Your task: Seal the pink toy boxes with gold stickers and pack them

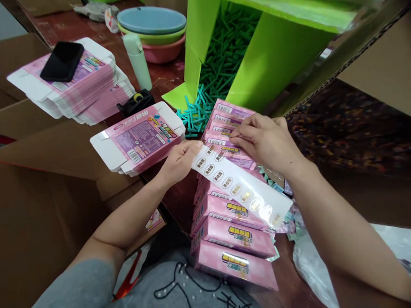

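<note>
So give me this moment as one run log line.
left hand: holds sticker sheet | right hand: fingers at a pink box in the row | beside: flat carton stack, tape dispenser

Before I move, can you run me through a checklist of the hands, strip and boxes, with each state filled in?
1. Left hand has its grip on the glossy white strip of oval stickers: ok, held by one end.
2. Strip clear of the row of pink printed cardboard boxes: not ok, it overhangs several.
3. Right hand at the row: ok, fingertips at a box towards the far end.
4. Sticker in the right grip: cannot tell, the fingers hide it.
5. Small turquoise sticks contained: not ok, some lie outside the lime-green carton.
</note>
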A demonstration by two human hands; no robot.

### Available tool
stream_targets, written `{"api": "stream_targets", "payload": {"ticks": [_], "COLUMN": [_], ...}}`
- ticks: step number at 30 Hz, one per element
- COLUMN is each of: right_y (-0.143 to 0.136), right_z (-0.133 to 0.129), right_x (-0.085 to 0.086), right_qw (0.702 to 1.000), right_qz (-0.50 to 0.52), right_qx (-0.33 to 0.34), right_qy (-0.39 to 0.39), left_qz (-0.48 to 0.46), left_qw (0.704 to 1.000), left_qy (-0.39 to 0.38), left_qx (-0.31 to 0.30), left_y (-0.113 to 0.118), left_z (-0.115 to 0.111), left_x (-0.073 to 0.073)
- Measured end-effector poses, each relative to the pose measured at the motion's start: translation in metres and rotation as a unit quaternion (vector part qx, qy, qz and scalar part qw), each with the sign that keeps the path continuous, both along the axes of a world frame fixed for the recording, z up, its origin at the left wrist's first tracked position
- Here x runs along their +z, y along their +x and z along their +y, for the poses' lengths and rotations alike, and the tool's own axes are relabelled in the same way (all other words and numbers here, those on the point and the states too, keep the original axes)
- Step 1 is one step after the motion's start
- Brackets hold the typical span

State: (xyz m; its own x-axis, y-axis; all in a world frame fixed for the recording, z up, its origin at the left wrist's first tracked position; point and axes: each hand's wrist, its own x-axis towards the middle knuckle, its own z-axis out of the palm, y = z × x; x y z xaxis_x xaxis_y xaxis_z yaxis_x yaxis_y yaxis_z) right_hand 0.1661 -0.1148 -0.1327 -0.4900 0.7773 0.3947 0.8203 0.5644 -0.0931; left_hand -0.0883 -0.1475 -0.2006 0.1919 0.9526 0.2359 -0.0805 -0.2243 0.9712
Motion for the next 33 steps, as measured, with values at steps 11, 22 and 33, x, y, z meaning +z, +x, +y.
{"api": "stream_targets", "payload": {"ticks": [11, 22, 33], "right_y": [0.002, -0.001, -0.004], "right_z": [0.000, 0.036, 0.014], "right_x": [0.026, -0.003, 0.018], "right_qw": [0.972, 0.993, 0.969], "right_qz": [0.204, 0.012, 0.192], "right_qx": [0.064, -0.117, 0.082], "right_qy": [-0.096, -0.006, -0.132], "left_qz": [0.039, 0.054, 0.064], "left_qw": [0.997, 0.994, 0.986], "left_qy": [0.069, 0.097, 0.151], "left_qx": [0.002, 0.017, 0.031], "left_y": [0.008, 0.007, 0.020], "left_z": [0.011, 0.016, 0.033], "left_x": [0.011, 0.016, 0.027]}}
